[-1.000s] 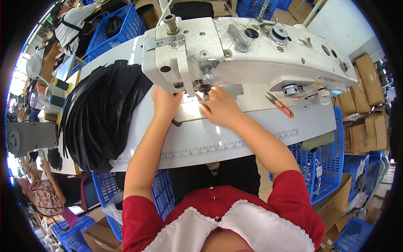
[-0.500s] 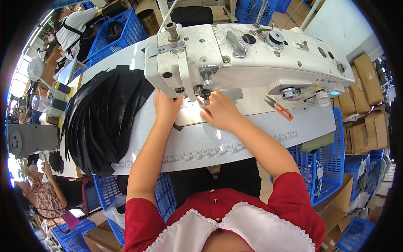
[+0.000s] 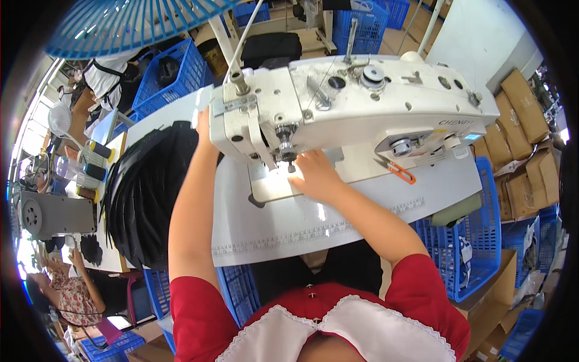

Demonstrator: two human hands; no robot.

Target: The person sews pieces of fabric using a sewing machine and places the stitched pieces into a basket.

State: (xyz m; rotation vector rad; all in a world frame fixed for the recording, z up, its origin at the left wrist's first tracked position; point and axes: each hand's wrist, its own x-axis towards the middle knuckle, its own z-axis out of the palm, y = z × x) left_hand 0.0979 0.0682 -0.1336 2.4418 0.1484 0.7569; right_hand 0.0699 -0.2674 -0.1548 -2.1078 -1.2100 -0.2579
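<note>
A white sewing machine (image 3: pixel 356 114) stands on the pale table, its lamp lighting the metal plate under the needle. Just right of the presser foot (image 3: pixel 291 167), my right hand (image 3: pixel 316 176) rests low with its fingers bent and drawn together; anything between them is too small or hidden to make out. My left hand (image 3: pixel 204 125) reaches past the left end of the machine head, beside a pile of black strips (image 3: pixel 154 193). Its fingers are hidden behind the machine, so what it touches does not show. Orange-handled thread snips (image 3: pixel 398 171) lie on the machine bed to the right.
A printed ruler (image 3: pixel 289 237) runs along the table's front edge. Blue crates (image 3: pixel 482 241) stand at the right, with cardboard boxes (image 3: pixel 522 108) behind. Thread spools (image 3: pixel 99 149) are at the left. A blue fan guard (image 3: pixel 132 27) hangs at the upper left. Other people work at the left.
My left hand has moved away from the needle area, forward and left beyond the machine head. My right hand stays beside the presser foot. The view has shifted, bringing the blue fan guard in.
</note>
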